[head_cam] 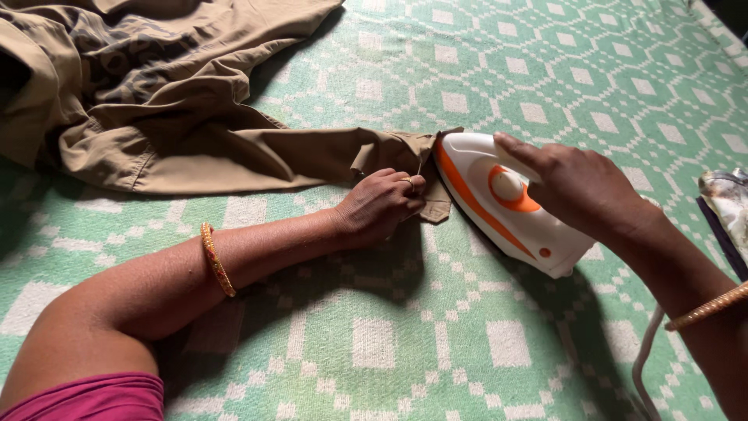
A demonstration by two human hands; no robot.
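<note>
A khaki shirt (156, 101) lies crumpled at the upper left on a green and white patterned cloth (436, 327). One sleeve stretches right to its cuff (389, 148). My left hand (380, 204) pinches and presses the cuff's edge flat against the cloth; it wears a ring and a bangle. My right hand (580, 187) grips the handle of a white and orange iron (499, 199), whose pointed tip touches the cuff just right of my left fingers.
The iron's white cord (645, 366) runs down toward the bottom right. A folded patterned fabric (728, 204) lies at the right edge. The patterned cloth covers the whole surface.
</note>
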